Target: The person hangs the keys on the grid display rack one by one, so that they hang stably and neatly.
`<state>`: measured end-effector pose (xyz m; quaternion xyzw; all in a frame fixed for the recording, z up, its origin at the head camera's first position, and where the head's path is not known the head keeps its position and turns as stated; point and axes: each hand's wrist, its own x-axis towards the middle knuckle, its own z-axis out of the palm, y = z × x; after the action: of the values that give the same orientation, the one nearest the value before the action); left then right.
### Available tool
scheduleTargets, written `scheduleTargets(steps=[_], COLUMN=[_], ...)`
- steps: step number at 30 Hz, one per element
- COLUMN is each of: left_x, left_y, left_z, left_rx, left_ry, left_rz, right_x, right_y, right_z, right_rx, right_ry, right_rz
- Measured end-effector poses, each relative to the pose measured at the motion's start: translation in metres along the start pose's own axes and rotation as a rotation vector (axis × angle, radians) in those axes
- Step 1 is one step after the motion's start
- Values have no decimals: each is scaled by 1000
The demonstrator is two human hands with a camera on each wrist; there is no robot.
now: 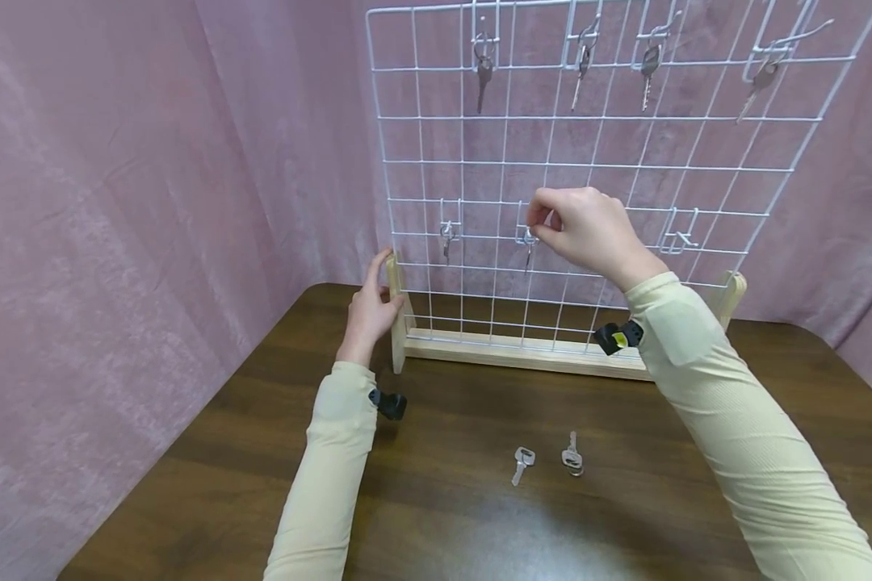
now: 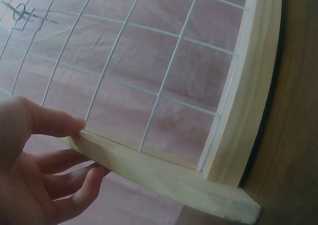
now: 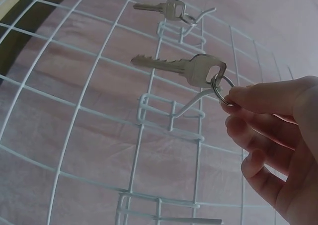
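Observation:
My right hand (image 1: 589, 230) pinches a metal split ring (image 3: 223, 91) between thumb and finger at the white grid rack. From that ring hangs a silver key (image 3: 198, 68), with the ring close to the tip of a white wire hook (image 3: 194, 103); whether it is over the tip I cannot tell. At the rack's left end, my left hand (image 1: 369, 311) holds the wooden upright (image 2: 134, 163) of the stand, thumb and fingers on either side of it. Two more keys lie on the table: one key (image 1: 523, 464) and, to its right, another key (image 1: 572, 458) with a ring.
Keys hang along the top row, among them a key (image 1: 484, 77) at left and a key (image 1: 765, 77) at right. Lower left hangs another key (image 1: 446, 238); a bare hook (image 1: 679, 238) is lower right. The wooden base (image 1: 509, 357) stands on the brown table (image 1: 262, 452).

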<state>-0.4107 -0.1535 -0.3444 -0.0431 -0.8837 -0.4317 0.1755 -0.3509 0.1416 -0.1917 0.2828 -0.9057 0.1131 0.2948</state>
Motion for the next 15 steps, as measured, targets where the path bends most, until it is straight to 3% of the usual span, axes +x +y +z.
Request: scheduleTargets(steps=[8,15], left_x=[0,-1], left_y=[1,-1], left_z=[2,1], left_rx=[-3,3], left_ry=[-1,-5], left_rz=[-9,-2], right_x=[7,6], right_y=[6,12], right_z=[5,12], right_rx=[23,36], right_ry=[-56,-56], right_rz=[54,67])
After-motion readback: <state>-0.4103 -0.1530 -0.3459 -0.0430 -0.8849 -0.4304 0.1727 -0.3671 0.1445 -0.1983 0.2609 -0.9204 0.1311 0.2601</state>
